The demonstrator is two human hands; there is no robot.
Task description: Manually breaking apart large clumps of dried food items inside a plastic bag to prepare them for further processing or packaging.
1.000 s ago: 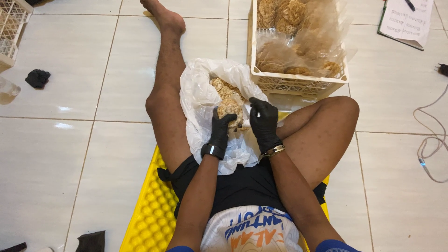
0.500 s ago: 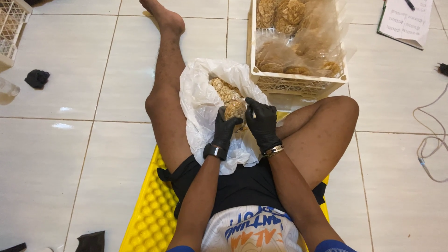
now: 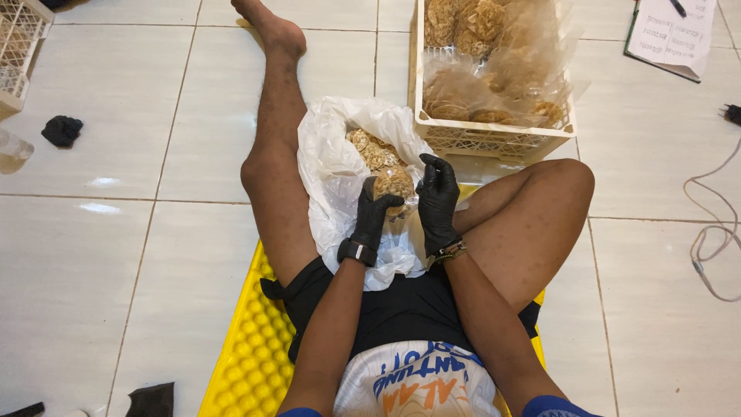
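- Yellow mat: bumpy foam under the seated person, nearest the camera, lying on the white tiled floor.
- Left hand: black glove, wristwatch at the cuff; fingers are closed around the near-left edge of a stack of round brown crackers.
- Right hand: black glove, bracelet at the wrist; it closes on the stack's right side, fingertips raised above the top cracker.
- Stack of crackers: held between both hands, just above the open white plastic bag that rests between the legs. Handling note, as a judgement: the discs look brittle, so even pressure from both sides and a level stack would likely prevent breakage.
- Loose crackers: more of the same inside the bag, just beyond the held stack. Keeping the bag mouth wide open should ease access.
- White crate: lattice plastic basket beyond the right knee, holding clear bags of crackers.
- Far items: black cloth far left; paper sheet with pen far right; grey cable on the tiles.
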